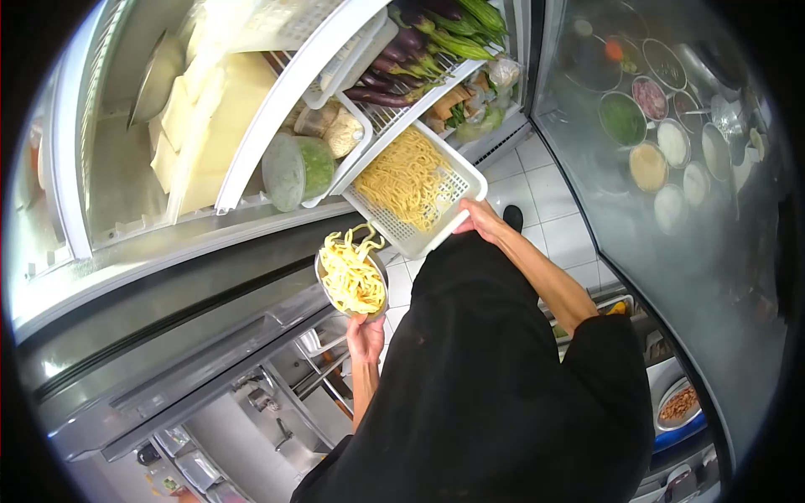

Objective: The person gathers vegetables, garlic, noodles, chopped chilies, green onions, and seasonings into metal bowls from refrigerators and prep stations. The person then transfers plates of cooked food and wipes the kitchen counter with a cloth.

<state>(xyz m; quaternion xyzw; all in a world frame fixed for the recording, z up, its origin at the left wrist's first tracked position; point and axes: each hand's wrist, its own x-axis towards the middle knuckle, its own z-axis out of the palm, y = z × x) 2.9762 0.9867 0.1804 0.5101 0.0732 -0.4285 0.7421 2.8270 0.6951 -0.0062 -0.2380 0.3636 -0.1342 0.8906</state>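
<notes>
My left hand grips the near rim of a bowl heaped with thick yellow noodles. To its upper right, my right hand is closed on the corner of a white perforated basket. Thinner pale noodles lie in that basket, which juts out from the open fridge. The bowl is beside the basket's left corner, and some noodles stick up past its rim.
Eggplants and green vegetables fill a fridge shelf. A lidded tub stands left of the basket. The fridge door's glass is at right. A black shoe rests on the tiled floor.
</notes>
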